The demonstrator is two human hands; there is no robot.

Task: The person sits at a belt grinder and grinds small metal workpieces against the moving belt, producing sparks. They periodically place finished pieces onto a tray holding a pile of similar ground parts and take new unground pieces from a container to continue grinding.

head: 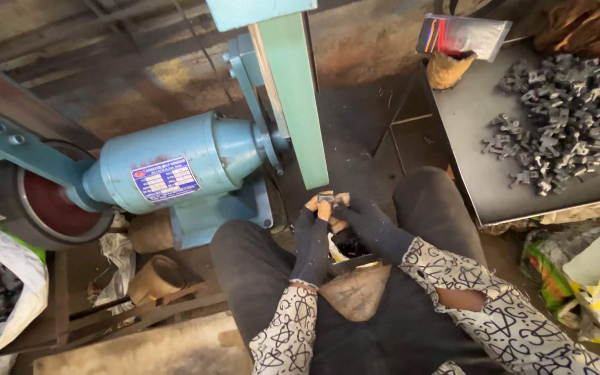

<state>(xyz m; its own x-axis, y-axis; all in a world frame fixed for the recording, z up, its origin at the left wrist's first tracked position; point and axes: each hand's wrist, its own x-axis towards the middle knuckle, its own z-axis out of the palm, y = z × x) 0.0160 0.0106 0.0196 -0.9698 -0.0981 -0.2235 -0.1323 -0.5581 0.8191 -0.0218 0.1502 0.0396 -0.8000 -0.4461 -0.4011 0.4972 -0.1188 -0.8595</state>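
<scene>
Both gloved hands pinch one small grey metal piece (330, 198) between bare fingertips, left hand (312, 232) and right hand (368, 223) closed on it just below the green sanding belt (293, 90), above the knees. Blue cast motor housing (175, 163) sits left, dark red wheel (53, 205) beyond it. Flat dark steel tray (480, 139) to the right carries a heap of matte grey cross-shaped castings (564, 104); crumpled plastic sacks (592, 278) below it.

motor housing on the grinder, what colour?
Light blue motor housing, with a blue-and-red label plate on its side. Head view, the only one, shows it clearly.
</scene>
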